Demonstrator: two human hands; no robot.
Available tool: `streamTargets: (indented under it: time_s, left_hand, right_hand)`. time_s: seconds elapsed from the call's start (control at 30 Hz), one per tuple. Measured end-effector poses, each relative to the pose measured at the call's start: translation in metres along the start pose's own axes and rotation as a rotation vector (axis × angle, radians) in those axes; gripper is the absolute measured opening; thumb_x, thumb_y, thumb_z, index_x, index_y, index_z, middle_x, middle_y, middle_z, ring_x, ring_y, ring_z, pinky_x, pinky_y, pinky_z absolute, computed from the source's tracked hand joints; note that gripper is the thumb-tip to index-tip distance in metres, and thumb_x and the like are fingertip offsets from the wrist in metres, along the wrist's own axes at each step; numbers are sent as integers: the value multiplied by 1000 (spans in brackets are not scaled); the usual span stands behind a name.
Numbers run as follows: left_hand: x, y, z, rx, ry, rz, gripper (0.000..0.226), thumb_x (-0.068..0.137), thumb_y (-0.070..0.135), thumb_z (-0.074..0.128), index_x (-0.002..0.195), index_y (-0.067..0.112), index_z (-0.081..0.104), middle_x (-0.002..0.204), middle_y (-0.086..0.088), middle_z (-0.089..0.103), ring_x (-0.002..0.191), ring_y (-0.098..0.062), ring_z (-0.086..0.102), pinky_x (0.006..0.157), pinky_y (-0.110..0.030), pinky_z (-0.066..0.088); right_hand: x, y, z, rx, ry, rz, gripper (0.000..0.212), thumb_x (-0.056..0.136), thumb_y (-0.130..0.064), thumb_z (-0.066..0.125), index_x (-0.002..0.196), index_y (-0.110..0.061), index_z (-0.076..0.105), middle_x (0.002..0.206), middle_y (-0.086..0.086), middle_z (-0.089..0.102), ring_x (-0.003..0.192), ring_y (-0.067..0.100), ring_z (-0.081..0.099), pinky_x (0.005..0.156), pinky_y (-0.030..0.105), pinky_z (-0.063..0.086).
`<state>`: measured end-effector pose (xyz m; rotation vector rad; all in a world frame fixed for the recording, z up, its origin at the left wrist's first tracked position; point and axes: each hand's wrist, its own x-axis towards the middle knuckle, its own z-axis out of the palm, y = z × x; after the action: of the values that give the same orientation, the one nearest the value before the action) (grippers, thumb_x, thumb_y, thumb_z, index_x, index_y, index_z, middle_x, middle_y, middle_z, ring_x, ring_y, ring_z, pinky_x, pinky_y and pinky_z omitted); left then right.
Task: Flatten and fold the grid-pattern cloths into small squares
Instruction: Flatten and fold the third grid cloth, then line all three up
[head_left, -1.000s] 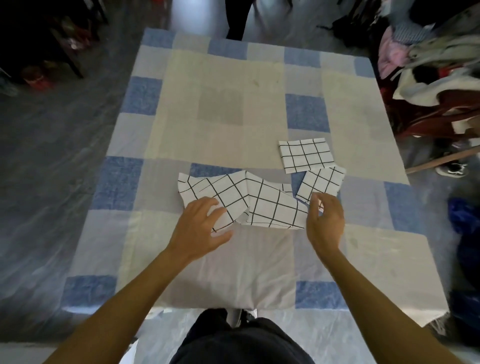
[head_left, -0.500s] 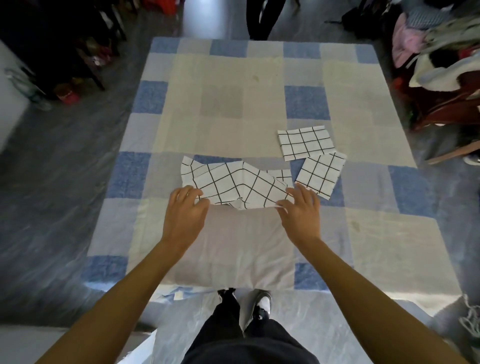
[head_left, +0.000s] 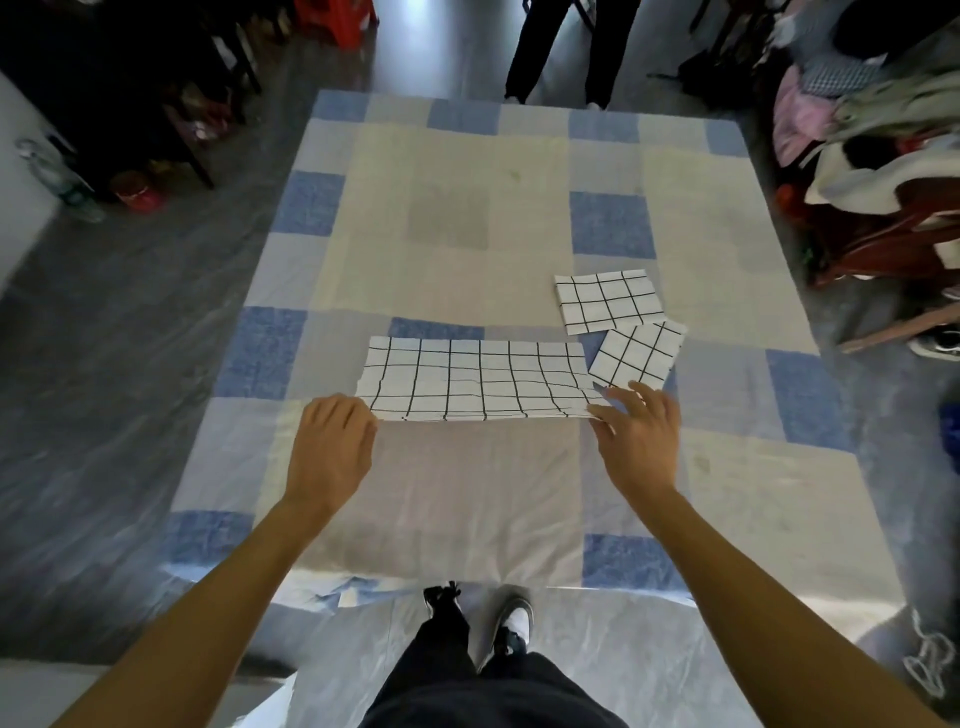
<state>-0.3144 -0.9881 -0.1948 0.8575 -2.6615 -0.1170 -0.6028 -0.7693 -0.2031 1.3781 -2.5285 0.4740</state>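
1. The left grip (head_left: 332, 447) is curled closed on the near left corner of the long grid-pattern cloth (head_left: 478, 379); the right grip (head_left: 641, 441) pinches the near right corner between thumb and fingers.
2. The cloth lies flat as a wide strip between the two grips, reaching away from them across the patchwork-covered surface (head_left: 467, 208).
3. The nearer folded square (head_left: 636, 353) lies just past the right grip's fingertips, beside the strip's end; the farther folded square (head_left: 608, 301) touches it behind.
4. A heap of clothes (head_left: 883, 140) sits well beyond the right grip, off the surface.
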Motion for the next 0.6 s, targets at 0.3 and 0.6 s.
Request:
streamTargets:
  time_s: [0.3, 0.6]
  left_hand:
    - [-26, 14, 25, -3, -136, 144, 6, 79, 11, 72, 83, 11, 68, 87, -8, 65, 84, -27, 60, 84, -36, 38]
    - [-45, 41, 46, -33, -305, 186, 21, 79, 23, 55, 90, 13, 69, 91, -6, 65, 84, -26, 63, 83, -35, 42]
  right_hand:
    - [-38, -24, 20, 64, -119, -98, 12, 76, -19, 72, 88, -18, 74, 108, 8, 67, 110, 33, 56, 98, 47, 33]
    - [-62, -33, 25, 139, -332, -27, 13, 62, -14, 77, 74, -18, 73, 95, 4, 70, 100, 31, 61, 92, 44, 44]
